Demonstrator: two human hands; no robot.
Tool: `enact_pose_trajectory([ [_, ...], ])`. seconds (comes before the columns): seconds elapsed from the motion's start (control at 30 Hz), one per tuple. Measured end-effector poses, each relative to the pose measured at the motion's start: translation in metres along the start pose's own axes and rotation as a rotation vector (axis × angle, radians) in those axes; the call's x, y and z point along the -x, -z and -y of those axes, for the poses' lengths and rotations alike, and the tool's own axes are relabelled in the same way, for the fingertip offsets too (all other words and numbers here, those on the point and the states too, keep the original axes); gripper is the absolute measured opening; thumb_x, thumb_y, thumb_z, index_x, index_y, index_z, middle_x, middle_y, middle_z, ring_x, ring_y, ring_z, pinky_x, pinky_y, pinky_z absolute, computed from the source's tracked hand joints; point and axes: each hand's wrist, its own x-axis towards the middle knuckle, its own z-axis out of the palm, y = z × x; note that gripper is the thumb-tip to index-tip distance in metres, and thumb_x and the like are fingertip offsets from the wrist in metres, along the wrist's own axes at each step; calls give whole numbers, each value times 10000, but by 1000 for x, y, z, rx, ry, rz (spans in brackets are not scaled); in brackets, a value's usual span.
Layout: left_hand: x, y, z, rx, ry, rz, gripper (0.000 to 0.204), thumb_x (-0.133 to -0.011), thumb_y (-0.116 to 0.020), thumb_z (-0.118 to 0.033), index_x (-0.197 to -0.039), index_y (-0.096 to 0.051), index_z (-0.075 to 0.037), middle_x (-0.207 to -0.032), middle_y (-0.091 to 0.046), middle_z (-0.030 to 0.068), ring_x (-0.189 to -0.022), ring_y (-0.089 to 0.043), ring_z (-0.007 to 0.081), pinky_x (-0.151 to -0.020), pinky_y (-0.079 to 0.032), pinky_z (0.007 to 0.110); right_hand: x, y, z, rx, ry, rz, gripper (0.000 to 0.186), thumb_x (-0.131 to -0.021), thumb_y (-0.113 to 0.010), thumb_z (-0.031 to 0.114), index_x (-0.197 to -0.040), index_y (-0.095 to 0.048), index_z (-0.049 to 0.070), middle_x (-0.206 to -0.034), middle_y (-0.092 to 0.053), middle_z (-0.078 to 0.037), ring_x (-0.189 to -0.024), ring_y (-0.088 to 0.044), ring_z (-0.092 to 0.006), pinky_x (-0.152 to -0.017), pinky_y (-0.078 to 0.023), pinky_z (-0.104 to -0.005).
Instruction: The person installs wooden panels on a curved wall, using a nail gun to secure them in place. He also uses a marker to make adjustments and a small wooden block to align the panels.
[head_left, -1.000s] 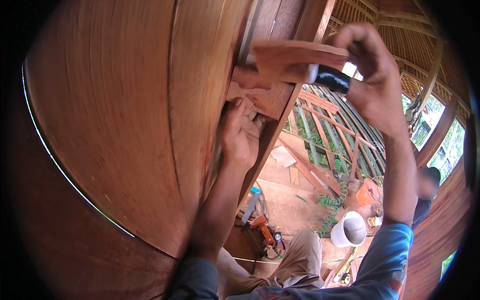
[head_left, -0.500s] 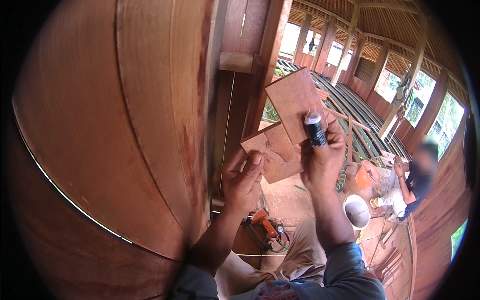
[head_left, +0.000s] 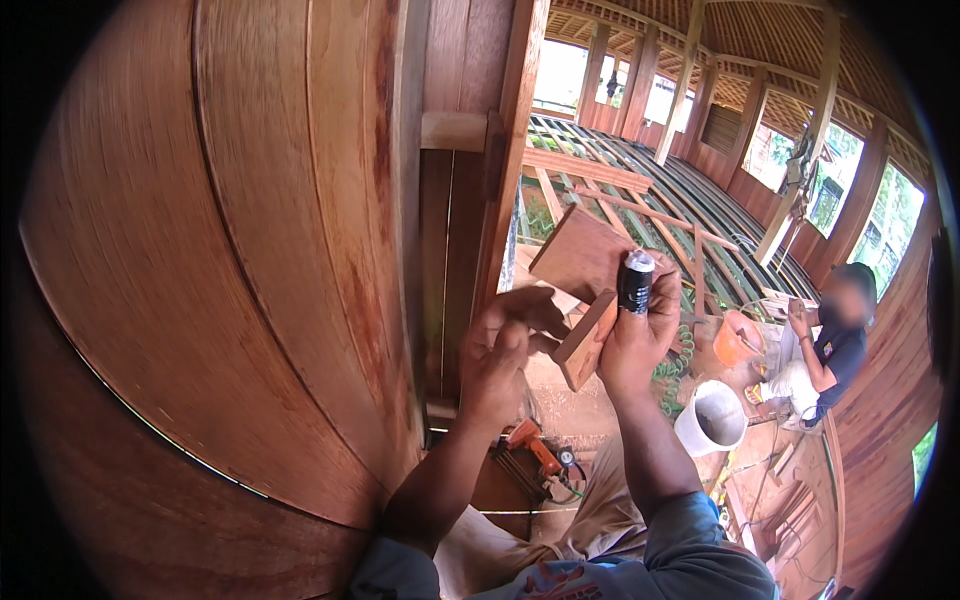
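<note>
My right hand (head_left: pixel 640 345) is closed on two flat reddish-brown wood pieces. The larger wood piece (head_left: pixel 583 250) sticks out to the upper left, its broad face showing. Nearer to me, the smaller wood piece (head_left: pixel 588 342) is tilted, so its edge shows. A black cylindrical cover with a white end (head_left: pixel 636 283) stands at my right thumb; I cannot tell whether it is wrapped on the thumb or held. My left hand (head_left: pixel 497 350) is just left of the smaller piece, fingers apart and curved. Its fingertips are close to that piece's edge; contact is unclear.
A tall plank wall (head_left: pixel 290 250) rises close on my left. Below lies an orange and black power tool (head_left: pixel 535 445). To the right are a white bucket (head_left: pixel 712 420), an orange bucket (head_left: pixel 738 340) and a seated person (head_left: pixel 835 345). Open floor joists (head_left: pixel 660 170) stretch beyond.
My left hand has let go of the smaller wood piece and spread its fingers. That piece has turned from face-on to nearly edge-on in my right hand. The larger one has tipped too.
</note>
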Motion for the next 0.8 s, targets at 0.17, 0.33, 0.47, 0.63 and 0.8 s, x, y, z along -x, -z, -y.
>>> enact_pose_trajectory([
  [0.17,-16,-5,-8,-235,13,-56,269,-943,-729,-139,-1149,-664,21,-1027,-708,78,-888,-676,147,-802,-543,297,6,-11,3,10,-58,131,210,-985,-568,28,-1193,-538,14,-1037,-648,-68,-943,-604,-102,-871,-483,-259],
  [0.33,-60,-5,-40,-158,-319,-89,333,-984,-677,-240,-1233,-597,-34,-1072,-678,75,-883,-653,183,-730,-527,322,5,3,8,-38,-271,71,195,-1028,-528,65,-1195,-591,-13,-879,-651,-58,-813,-594,-119,-766,-484,-256],
  [0.47,-90,0,-57,-272,-508,-84,383,-992,-671,-309,-1269,-577,-61,-1132,-661,57,-959,-622,168,-760,-485,331,16,29,5,-62,-400,117,152,-1029,-533,55,-1096,-653,-9,-894,-664,-58,-799,-608,-124,-764,-503,-264],
  [0.63,-109,5,-45,-207,-437,-217,421,-981,-686,-338,-1297,-569,-87,-1183,-648,22,-1002,-610,159,-798,-457,326,34,49,-2,-46,-562,44,128,-1014,-564,42,-1071,-666,-11,-974,-703,-77,-809,-630,-108,-770,-534,-270],
  [0.8,-112,16,-45,-186,-357,-207,418,-972,-701,-326,-1299,-573,-99,-1183,-651,13,-1006,-612,148,-816,-443,315,50,59,-13,62,-577,65,143,-999,-559,61,-1071,-658,-12,-926,-694,-76,-762,-629,-107,-713,-528,-267],
])
